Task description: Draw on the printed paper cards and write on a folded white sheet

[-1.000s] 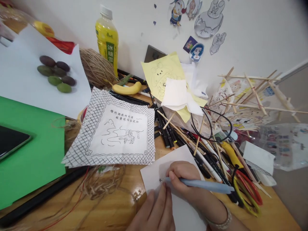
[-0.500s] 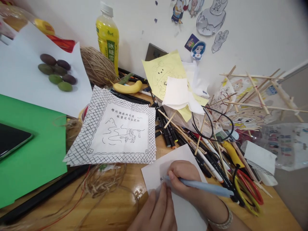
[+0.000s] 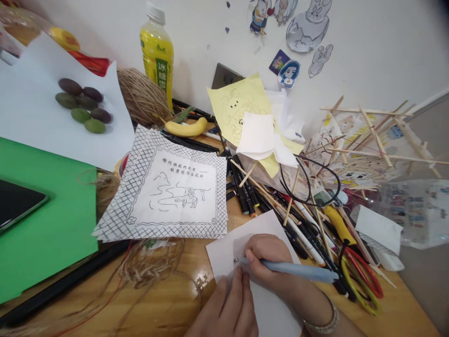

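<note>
My right hand [image 3: 268,260] is closed around a light blue pen [image 3: 303,270], its tip down on a white sheet of paper [image 3: 224,243]. A few small dark strokes stand on the sheet by the tip, which my fingers partly hide. Flat on the lower part of the same sheet lies my left hand [image 3: 231,306], fingers stretched out toward the writing. Just beyond the sheet is a drawing [image 3: 175,201] with a crosshatched border, two lines of characters and a landscape.
Markers [image 3: 242,192], thin sticks and red-and-yellow-handled scissors [image 3: 363,281] crowd the right side. Behind stand a yellow drink bottle [image 3: 157,56] and a banana [image 3: 185,127]. Tangled twine [image 3: 150,264], green card [image 3: 52,210] and a phone [image 3: 19,203] lie at left.
More dark strokes show on the white sheet beside the pen tip. My right hand and the pen have shifted very slightly; my left hand stays in place.
</note>
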Motion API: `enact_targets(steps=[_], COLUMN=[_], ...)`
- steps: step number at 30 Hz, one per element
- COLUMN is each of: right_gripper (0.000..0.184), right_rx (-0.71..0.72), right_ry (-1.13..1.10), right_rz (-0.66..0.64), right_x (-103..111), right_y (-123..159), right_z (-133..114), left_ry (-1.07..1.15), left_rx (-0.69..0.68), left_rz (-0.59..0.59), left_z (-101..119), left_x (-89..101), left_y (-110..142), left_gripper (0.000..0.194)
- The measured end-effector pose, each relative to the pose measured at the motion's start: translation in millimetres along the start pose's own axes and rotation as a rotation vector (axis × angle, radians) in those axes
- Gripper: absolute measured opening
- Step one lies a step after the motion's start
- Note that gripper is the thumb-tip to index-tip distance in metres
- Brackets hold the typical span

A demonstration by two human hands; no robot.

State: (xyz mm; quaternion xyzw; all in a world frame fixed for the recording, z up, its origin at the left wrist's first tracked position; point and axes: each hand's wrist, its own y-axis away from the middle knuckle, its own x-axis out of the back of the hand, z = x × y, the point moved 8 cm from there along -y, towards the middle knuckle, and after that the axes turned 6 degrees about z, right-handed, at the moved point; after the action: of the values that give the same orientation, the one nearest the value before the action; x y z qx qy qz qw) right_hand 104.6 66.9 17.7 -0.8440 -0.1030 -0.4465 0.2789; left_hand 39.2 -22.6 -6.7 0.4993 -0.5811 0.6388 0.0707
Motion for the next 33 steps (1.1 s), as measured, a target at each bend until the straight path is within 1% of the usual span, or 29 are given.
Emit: enact_targets(steps=[4, 14, 18, 21, 29, 33], right_gripper=[0.039, 0.038, 0.035, 0.034, 0.034, 0.035], right_rx=[-0.018, 0.001, -0.078, -0.1, -0.062, -0.074], right_ry=[0.019, 0.0, 0.018, 0.015, 0.044, 0.021], right_rz=[0.007, 0.016, 0.01, -0.002, -0.017, -0.019], right_x=[0.1, -0.5, 0.6, 0.4, -1.8, -0.9], right_y=[1.2, 2.7, 2.9, 2.3, 0.6, 1.9], right_z=[2.8, 3.0, 7.5, 8.0, 5.1, 6.6], left_ry=[0.0, -0.002, -0.005, 0.002, 0.011, 0.006], left_rx=[0.01, 0.005, 0.0, 0.003, 0.023, 0.02], left_rz=[-0.002, -0.006, -0.01, -0.007, 0.007, 0.013], left_z=[-0.5, -1.2, -0.7, -0.6, -2.1, -1.4], left_x=[-1.1, -0.1, -1.2, -0.7, 1.5, 1.2], left_y=[0.4, -1.0, -0.6, -0.7, -2.2, -1.8], left_gripper=[0.02, 0.02, 0.019, 0.019, 0.021, 0.021])
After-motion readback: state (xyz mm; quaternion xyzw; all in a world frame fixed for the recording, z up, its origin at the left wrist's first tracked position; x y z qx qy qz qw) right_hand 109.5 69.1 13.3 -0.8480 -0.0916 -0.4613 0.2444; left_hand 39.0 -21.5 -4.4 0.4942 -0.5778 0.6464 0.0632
